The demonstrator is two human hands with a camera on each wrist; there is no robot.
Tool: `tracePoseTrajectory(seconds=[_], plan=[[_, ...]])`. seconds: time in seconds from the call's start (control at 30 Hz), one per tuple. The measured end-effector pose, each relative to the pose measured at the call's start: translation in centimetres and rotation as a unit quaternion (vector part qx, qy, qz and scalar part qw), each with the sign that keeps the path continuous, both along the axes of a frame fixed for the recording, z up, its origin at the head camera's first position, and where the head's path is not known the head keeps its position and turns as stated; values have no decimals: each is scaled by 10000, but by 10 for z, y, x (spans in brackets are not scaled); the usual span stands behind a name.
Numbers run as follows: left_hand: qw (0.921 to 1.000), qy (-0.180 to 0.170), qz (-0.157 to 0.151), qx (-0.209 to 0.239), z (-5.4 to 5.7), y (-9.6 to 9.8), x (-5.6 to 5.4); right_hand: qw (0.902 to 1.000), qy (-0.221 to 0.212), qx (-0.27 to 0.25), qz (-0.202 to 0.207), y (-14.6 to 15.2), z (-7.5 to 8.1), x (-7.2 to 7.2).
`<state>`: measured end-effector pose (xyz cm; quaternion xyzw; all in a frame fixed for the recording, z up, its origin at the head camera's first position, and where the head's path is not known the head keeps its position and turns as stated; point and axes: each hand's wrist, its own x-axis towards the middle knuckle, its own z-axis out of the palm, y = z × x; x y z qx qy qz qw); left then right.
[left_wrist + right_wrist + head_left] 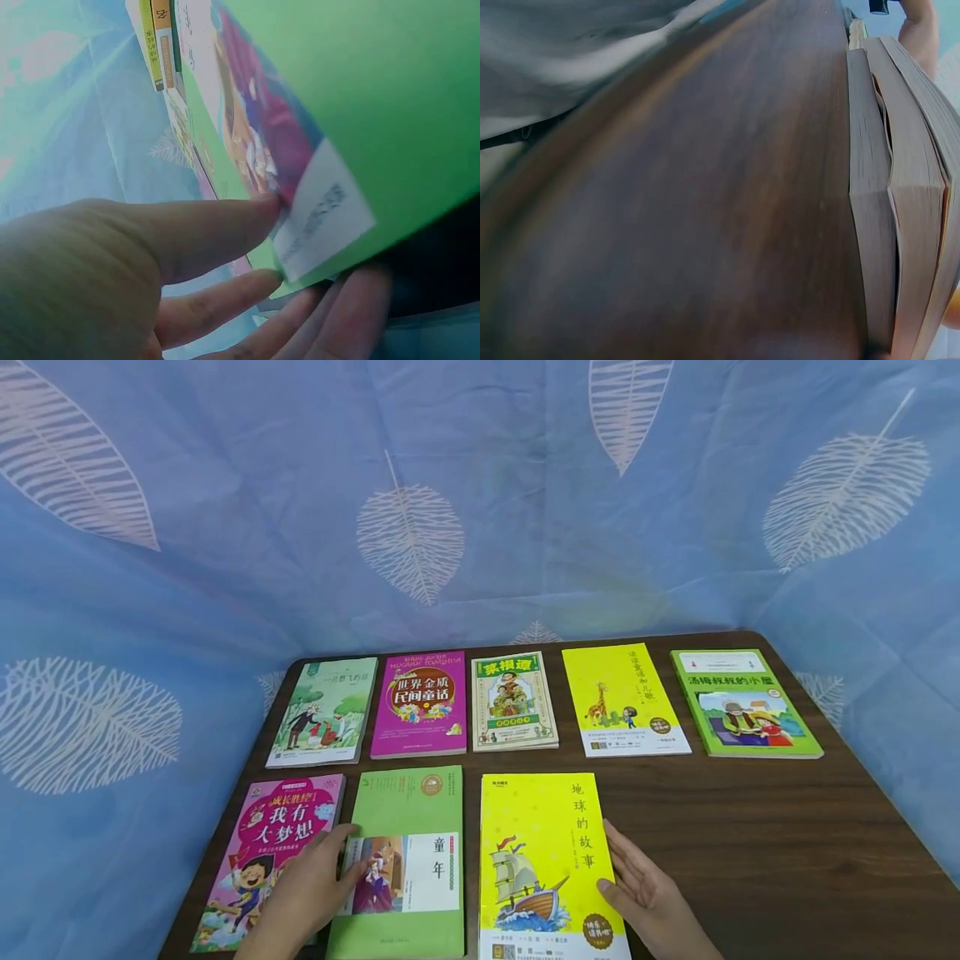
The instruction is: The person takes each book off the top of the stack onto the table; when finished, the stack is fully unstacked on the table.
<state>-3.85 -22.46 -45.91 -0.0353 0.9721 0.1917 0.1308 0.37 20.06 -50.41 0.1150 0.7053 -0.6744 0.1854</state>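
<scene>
In the head view my left hand (309, 878) is at the left edge of a green book (408, 935) with a picture band across its cover. The left wrist view shows the thumb (210, 232) on that cover and the other fingers bent around its edge, gripping it. My right hand (651, 893) rests along the right side of a yellow book (536, 827) with a sailing ship, its fingers fairly straight. This yellow book tops a stack of books (911, 150), whose page edges face the right wrist camera; a fingertip (952, 311) shows beside them.
A pink book (288, 802) lies left of the green one, partly behind my left arm. Along the back lie a pale green book (322, 702), a purple book (420, 735), a cream book (513, 702), a yellow giraffe book (622, 693) and a green-edged book (750, 702) on the dark wooden table (787, 843).
</scene>
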Motion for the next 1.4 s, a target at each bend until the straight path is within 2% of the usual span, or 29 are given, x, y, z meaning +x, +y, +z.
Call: tracePoseTrajectory(seconds=[0.13, 0.23, 0.3, 0.37, 0.43, 0.47, 0.53, 0.6, 0.67, 0.7, 0.83, 0.93, 1.07, 1.27, 1.4], plan=[[9993, 350, -118, -84, 2, 3, 3, 9999, 75, 97, 2, 0, 1, -1], [9964, 820, -189, -98, 5, 10, 6, 9999, 95, 118, -7, -1, 1, -1], [9938, 1095, -185, 93, 6, 17, 8, 9999, 61, 58, -59, -3, 2, 0], [9909, 1216, -150, 565, 6, 26, 9, 9999, 72, 43, -60, -4, 3, 1], [9861, 1022, -102, 1303, 6, 35, 10, 9999, 53, 13, -94, -5, 4, 2], [9808, 842, -129, 1752, 5, 40, 10, 9999, 50, -5, -98, -5, 5, 2], [9649, 440, -337, 2567, 3, 49, 10, 9999, 53, -5, -92, -6, 6, 2], [9456, 35, -596, 3199, 2, 59, 10, 10000, 53, 21, -67, -6, 7, 2], [9281, -266, -900, 3603, 2, 69, 11, 10000, 76, 9, -15, -6, 7, 2], [9230, -359, -1017, 3693, 1, 75, 11, 10000, 82, 2, 6, -5, 7, 2], [9127, -619, -1111, 3882, -1, 97, 11, 9999, 72, -72, 99, -3, 6, 1], [9136, -793, -1170, 3813, -2, 109, 11, 9996, 75, -119, 239, -1, 6, 1], [9197, -1011, -1294, 3565, 1, 119, 10, 9988, 186, -30, 446, 4, 6, 0], [9251, -970, -1288, 3438, 1, 128, 11, 9968, 404, 350, 599, 12, 9, 0], [9403, -739, -1228, 3087, -1, 130, 15, 9967, 251, 617, 455, 14, 10, -2]])
